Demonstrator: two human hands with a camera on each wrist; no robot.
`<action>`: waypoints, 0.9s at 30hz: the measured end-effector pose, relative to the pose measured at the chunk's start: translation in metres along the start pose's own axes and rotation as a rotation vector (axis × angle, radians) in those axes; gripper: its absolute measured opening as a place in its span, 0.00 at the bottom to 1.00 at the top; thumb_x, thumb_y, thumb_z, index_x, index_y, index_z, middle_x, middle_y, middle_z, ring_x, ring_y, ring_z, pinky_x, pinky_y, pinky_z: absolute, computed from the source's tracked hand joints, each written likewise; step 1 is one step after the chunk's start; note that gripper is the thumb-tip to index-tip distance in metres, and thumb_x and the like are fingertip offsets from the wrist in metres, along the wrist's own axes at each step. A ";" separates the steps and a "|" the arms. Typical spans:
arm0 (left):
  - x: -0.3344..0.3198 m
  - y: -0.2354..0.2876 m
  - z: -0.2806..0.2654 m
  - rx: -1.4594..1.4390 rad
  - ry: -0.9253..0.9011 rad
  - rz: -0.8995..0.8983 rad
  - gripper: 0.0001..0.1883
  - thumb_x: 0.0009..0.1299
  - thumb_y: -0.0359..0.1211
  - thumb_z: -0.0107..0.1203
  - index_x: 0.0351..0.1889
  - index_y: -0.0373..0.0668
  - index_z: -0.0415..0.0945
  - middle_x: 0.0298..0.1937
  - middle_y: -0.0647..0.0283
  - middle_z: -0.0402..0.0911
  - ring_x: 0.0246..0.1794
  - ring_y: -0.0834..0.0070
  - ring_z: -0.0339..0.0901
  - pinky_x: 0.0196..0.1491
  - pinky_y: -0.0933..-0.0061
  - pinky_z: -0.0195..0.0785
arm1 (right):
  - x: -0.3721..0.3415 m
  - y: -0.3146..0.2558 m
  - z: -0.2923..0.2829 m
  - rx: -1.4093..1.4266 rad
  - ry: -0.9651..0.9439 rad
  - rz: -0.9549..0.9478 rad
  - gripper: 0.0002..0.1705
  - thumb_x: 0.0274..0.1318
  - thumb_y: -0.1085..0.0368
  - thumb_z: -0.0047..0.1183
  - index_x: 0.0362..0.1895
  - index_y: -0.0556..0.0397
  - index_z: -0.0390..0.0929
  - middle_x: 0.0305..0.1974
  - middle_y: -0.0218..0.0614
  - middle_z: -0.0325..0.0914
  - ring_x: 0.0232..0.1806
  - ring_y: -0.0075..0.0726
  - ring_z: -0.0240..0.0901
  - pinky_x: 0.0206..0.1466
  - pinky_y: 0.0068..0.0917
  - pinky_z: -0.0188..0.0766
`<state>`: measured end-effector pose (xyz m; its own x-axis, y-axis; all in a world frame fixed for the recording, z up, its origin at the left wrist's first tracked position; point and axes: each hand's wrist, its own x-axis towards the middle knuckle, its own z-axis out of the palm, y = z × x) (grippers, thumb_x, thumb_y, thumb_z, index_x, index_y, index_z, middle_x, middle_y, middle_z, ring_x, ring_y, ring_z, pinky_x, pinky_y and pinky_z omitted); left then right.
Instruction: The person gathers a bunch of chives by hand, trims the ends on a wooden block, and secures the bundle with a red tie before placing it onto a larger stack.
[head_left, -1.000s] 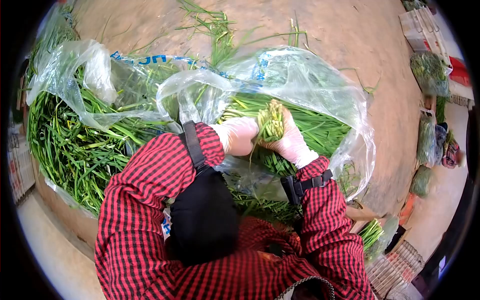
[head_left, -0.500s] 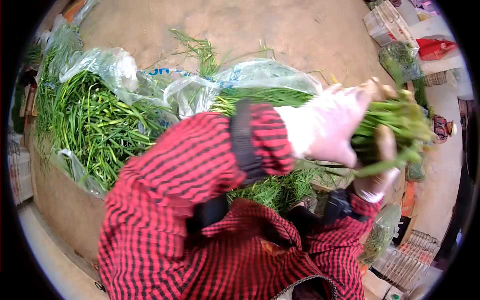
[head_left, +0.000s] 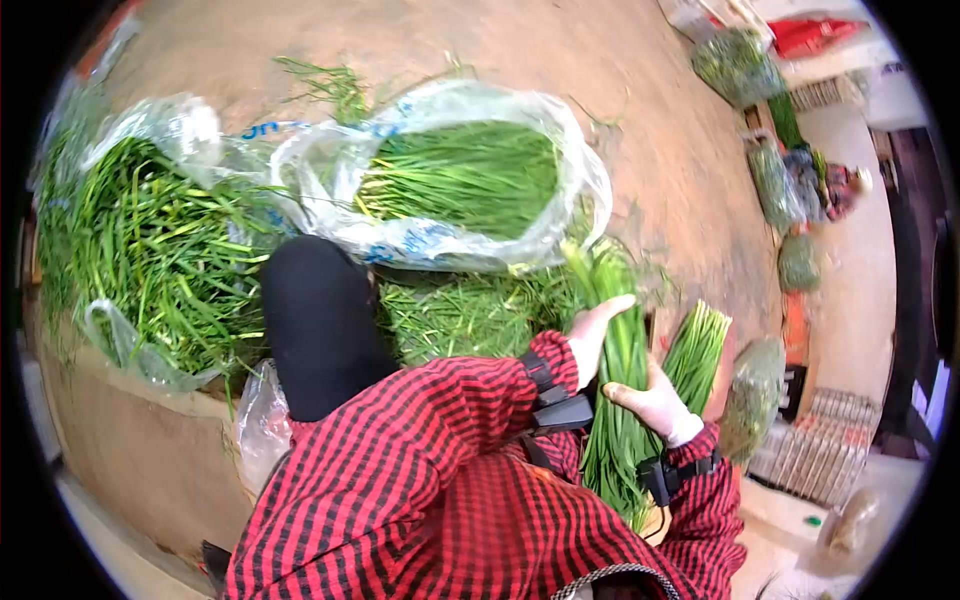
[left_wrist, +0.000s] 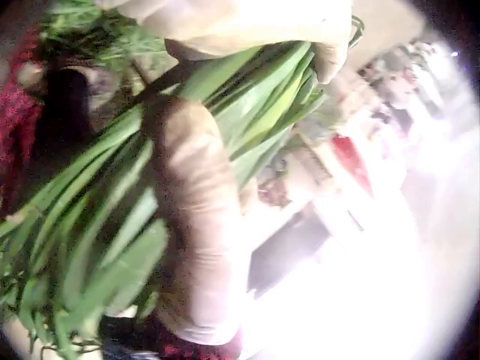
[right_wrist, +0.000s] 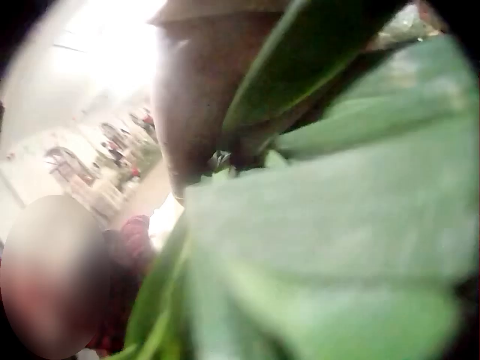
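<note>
Both hands wear pale thin gloves and hold one long bunch of garlic chives in front of the body's right side. My left hand grips its upper part, and my right hand holds it lower down, thumb across the leaves. In the left wrist view the left hand lies over the top of the flat green leaves, with the right hand wrapped around them below. Leaves fill much of the right wrist view, hiding most of that hand. Another bunch with pale stem ends lies just right of the hands.
An open clear plastic bag of neatly laid chives sits ahead. To the left is a large loose heap of chives. Scattered leaves cover the ground between. Filled bags and crates line the right side.
Both hands have carried the chives from over the open bag to the right and closer to the body. The bunch now hangs lengthwise, leaf ends downward. The view has turned right.
</note>
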<state>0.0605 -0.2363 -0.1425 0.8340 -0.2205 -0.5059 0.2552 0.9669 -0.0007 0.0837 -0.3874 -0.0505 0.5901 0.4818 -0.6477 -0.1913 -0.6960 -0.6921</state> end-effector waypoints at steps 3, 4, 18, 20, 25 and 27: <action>0.021 -0.043 -0.059 0.060 0.008 -0.256 0.25 0.73 0.54 0.54 0.54 0.44 0.79 0.48 0.59 0.86 0.43 0.64 0.84 0.50 0.59 0.76 | 0.016 0.029 -0.021 -0.164 -0.220 0.335 0.42 0.57 0.56 0.67 0.69 0.62 0.64 0.58 0.41 0.77 0.57 0.31 0.73 0.64 0.29 0.67; 0.029 -0.052 -0.077 0.018 -0.041 -0.341 0.27 0.75 0.55 0.51 0.56 0.42 0.77 0.50 0.58 0.85 0.44 0.64 0.84 0.51 0.58 0.76 | 0.025 0.018 -0.020 -0.180 -0.254 0.467 0.41 0.56 0.56 0.68 0.68 0.63 0.66 0.57 0.42 0.78 0.56 0.31 0.73 0.63 0.30 0.68; 0.066 0.007 -0.107 -0.011 0.173 -0.465 0.35 0.64 0.67 0.58 0.52 0.47 0.78 0.43 0.57 0.84 0.38 0.62 0.82 0.39 0.50 0.76 | 0.197 0.051 -0.012 -0.931 -0.665 0.157 0.39 0.61 0.37 0.47 0.58 0.62 0.78 0.53 0.61 0.78 0.56 0.59 0.77 0.60 0.44 0.70; 0.067 0.005 -0.108 0.255 0.250 -0.517 0.30 0.65 0.62 0.59 0.48 0.47 0.80 0.39 0.59 0.84 0.33 0.63 0.81 0.37 0.53 0.75 | 0.150 0.028 0.017 -0.861 -0.380 0.261 0.27 0.66 0.50 0.46 0.52 0.62 0.78 0.44 0.60 0.81 0.47 0.59 0.80 0.53 0.47 0.75; 0.040 0.006 -0.096 0.536 0.266 -0.435 0.08 0.69 0.39 0.58 0.36 0.45 0.81 0.29 0.68 0.83 0.28 0.72 0.79 0.34 0.68 0.73 | 0.059 0.056 0.031 0.076 -0.038 -0.008 0.20 0.71 0.53 0.45 0.46 0.57 0.79 0.27 0.38 0.81 0.30 0.35 0.79 0.34 0.30 0.75; 0.017 0.021 -0.071 0.532 0.166 -0.433 0.10 0.70 0.35 0.57 0.42 0.41 0.82 0.29 0.68 0.82 0.26 0.78 0.77 0.31 0.75 0.71 | 0.039 0.094 0.021 0.540 0.019 0.100 0.18 0.72 0.54 0.48 0.51 0.54 0.77 0.32 0.33 0.80 0.34 0.28 0.79 0.35 0.26 0.77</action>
<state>0.0458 -0.2109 -0.2122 0.5285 -0.5078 -0.6803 0.7872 0.5933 0.1686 0.0727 -0.4230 -0.1473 0.5615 0.4141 -0.7164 -0.6194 -0.3638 -0.6957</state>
